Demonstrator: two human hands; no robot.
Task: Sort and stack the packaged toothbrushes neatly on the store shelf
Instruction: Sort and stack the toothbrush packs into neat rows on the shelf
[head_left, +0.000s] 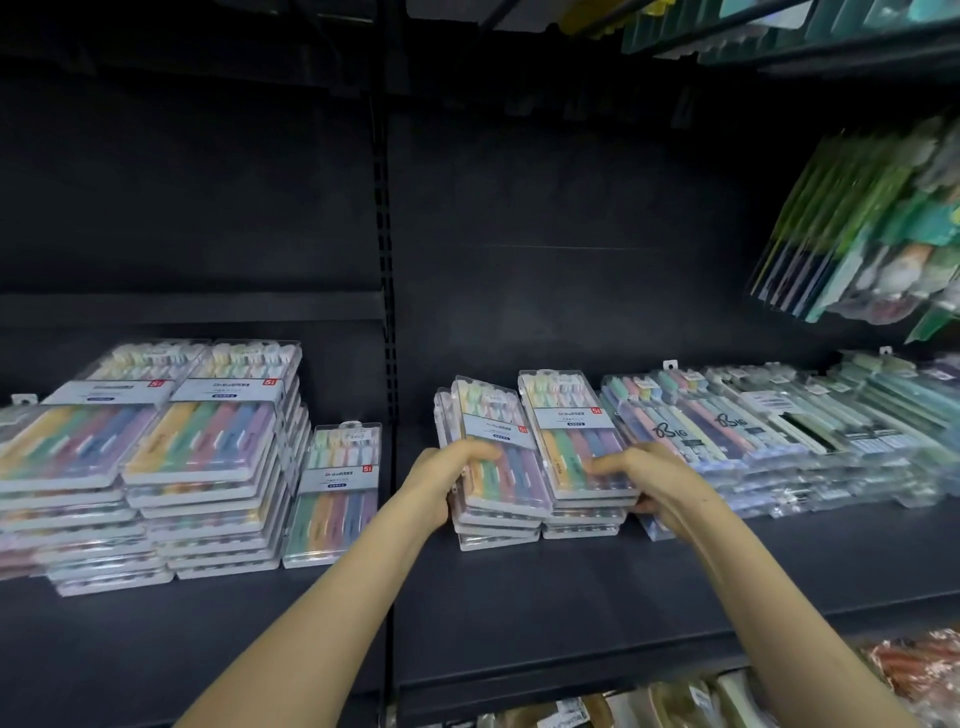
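At the shelf's centre, the left hand clasps the tilted toothbrush pack stack; at three o'clock, the right hand closes around the neighbouring stack.

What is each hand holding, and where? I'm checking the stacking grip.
The left hand grips the left toothbrush stack at its near left edge; the right hand grips the right stack at its near right corner.

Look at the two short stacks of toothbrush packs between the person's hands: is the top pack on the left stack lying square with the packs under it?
No: the top pack sits skewed on its stack.
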